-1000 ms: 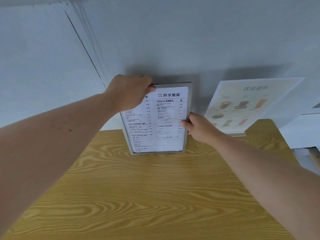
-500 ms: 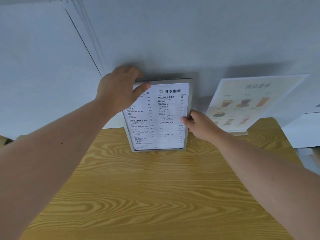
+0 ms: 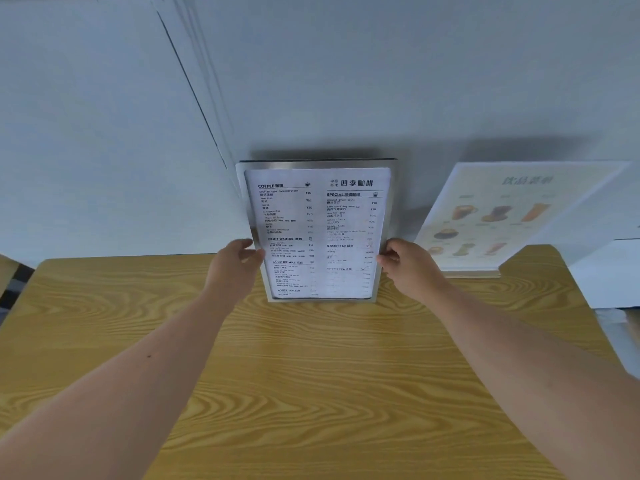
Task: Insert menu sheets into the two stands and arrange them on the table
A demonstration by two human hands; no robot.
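A metal-framed menu stand (image 3: 317,163) stands upright at the far edge of the wooden table (image 3: 311,375), against the wall. A black-and-white text menu sheet (image 3: 317,220) fills it. My left hand (image 3: 233,268) grips the stand's left edge about halfway down. My right hand (image 3: 407,266) pinches its right edge at the same height. To the right a second, clear stand (image 3: 474,271) leans back with a colour drinks menu sheet (image 3: 502,213) in it.
A grey-white wall (image 3: 346,81) rises right behind the table. White panels or boxes (image 3: 606,271) crowd the table's right side. Dark floor shows past the table's left edge (image 3: 14,289).
My left hand has slid from the stand's top left corner down to its left edge. The right hand stays on the right edge. The stand now sits squarer on the table.
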